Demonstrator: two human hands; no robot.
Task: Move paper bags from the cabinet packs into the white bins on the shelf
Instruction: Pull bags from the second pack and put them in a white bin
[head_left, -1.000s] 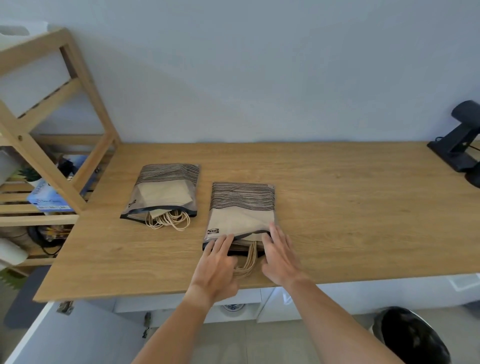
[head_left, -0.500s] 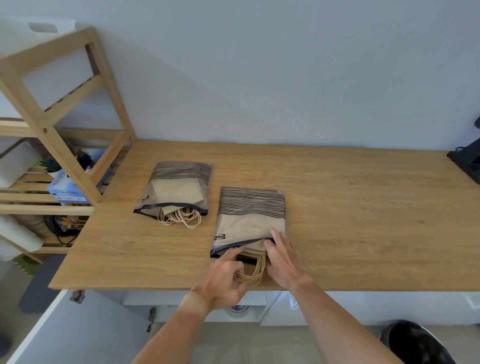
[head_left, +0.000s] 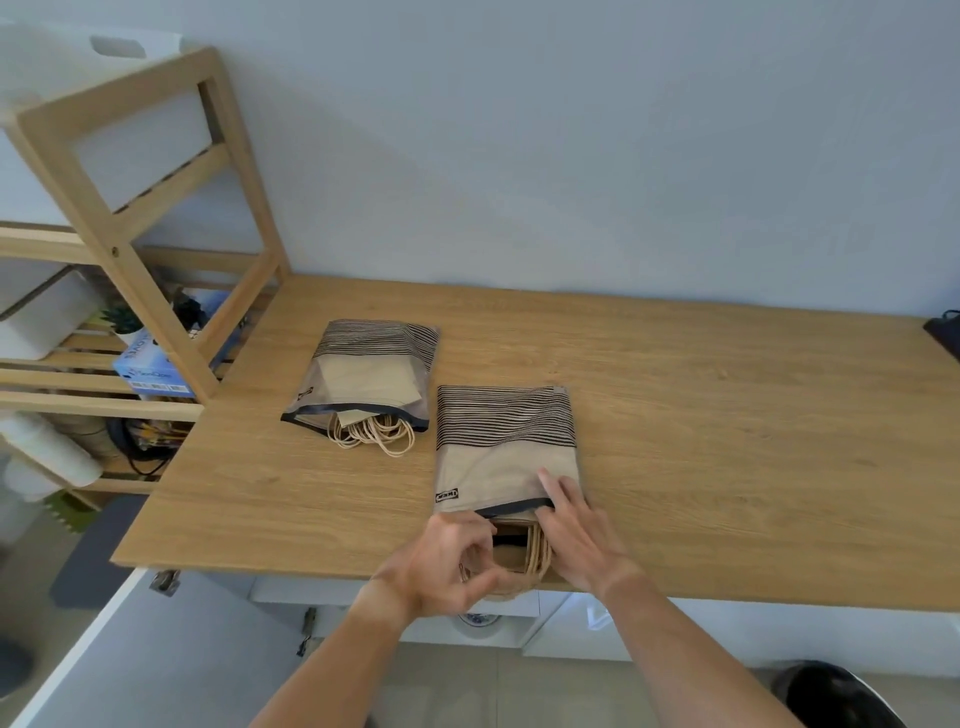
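Observation:
Two striped packs of brown paper bags lie on the wooden cabinet top (head_left: 701, 441). The nearer pack (head_left: 501, 447) has its open end toward me. My right hand (head_left: 576, 525) rests flat on that pack's lower right corner, fingers straight. My left hand (head_left: 447, 564) has its fingers curled round the twine handles of a paper bag (head_left: 519, 556) sticking out of the pack's mouth. The farther pack (head_left: 366, 376) lies to the left, its handles spilling out. A white bin (head_left: 41, 322) sits on the wooden shelf (head_left: 104, 208) at the left, and another white bin (head_left: 130, 47) stands on top.
A blue box (head_left: 150, 366) and a small plant (head_left: 122, 319) sit on the shelf's slats, with cables below. A black object (head_left: 943, 332) lies at the cabinet top's right edge. A dark round bin (head_left: 836, 693) stands on the floor at the lower right. An open white door (head_left: 104, 649) hangs at the lower left.
My left hand has slid off the pack's mouth and curled round the bag handles, drawing them toward me. My right hand stays pressed on the pack. The view has shifted left, showing more shelf.

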